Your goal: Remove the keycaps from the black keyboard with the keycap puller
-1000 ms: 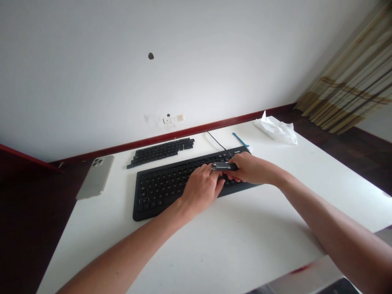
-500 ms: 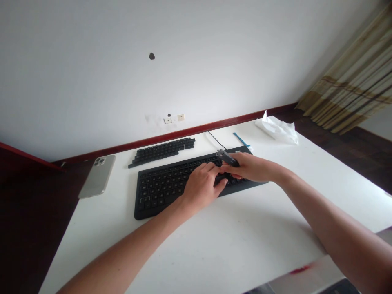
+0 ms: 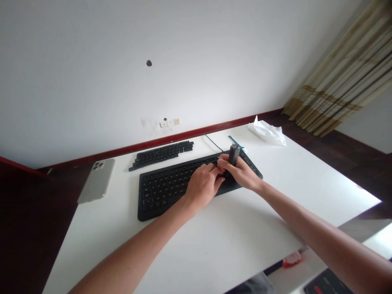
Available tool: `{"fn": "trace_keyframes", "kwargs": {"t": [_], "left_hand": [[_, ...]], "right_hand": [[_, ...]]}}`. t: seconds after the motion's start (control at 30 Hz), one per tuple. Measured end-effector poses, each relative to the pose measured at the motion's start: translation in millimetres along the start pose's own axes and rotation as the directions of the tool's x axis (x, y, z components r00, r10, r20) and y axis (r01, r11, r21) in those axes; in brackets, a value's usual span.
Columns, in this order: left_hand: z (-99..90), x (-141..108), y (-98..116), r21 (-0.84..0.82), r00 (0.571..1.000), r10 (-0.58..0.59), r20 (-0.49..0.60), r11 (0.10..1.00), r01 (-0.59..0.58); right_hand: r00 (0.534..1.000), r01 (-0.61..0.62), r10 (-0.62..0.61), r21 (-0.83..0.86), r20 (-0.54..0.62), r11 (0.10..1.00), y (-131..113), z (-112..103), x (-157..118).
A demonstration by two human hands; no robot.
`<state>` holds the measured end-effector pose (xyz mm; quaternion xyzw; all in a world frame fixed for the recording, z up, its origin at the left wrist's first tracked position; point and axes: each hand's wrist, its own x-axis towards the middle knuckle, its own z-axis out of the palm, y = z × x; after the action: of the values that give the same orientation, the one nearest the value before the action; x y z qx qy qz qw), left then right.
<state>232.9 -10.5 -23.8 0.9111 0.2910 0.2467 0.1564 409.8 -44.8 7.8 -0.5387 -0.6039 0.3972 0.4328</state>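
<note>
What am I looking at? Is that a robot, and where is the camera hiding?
No robot here! Those are a person's own bare hands. The camera sits on the person's head, looking forward and down, so you see what they see.

On the white table lies a black keyboard. Behind it are loose black keys in rows. A phone lies to the left, and a white bag farther back on the right.

The right hand grips a dark grey tool. The left hand is at the keyboard; its fingertips are too hidden to tell what they hold.
</note>
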Motion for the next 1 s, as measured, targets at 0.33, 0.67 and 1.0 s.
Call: {"fn": "trace_keyframes", "kwargs": {"t": [0.33, 0.67, 1.0], "left_hand": [[0.7, 0, -4, -0.058, 0.999, -0.029, -0.013, 0.998, 0.028], [1.5, 3, -10, -0.152, 0.998, -0.051, -0.022, 0.987, 0.047], [4.7, -4, -1, 0.103, 0.999, 0.019, -0.037, 0.995, -0.015]], "right_hand": [[0.908, 0.004, 0.189, 0.458, -0.375, 0.889, 8, 42, -5], [0.847, 0.118, 0.199, 0.538, -0.494, 0.835, 1, 53, 10], [0.841, 0.224, 0.101, 0.512, -0.532, 0.83, -2, 53, 2]]}}
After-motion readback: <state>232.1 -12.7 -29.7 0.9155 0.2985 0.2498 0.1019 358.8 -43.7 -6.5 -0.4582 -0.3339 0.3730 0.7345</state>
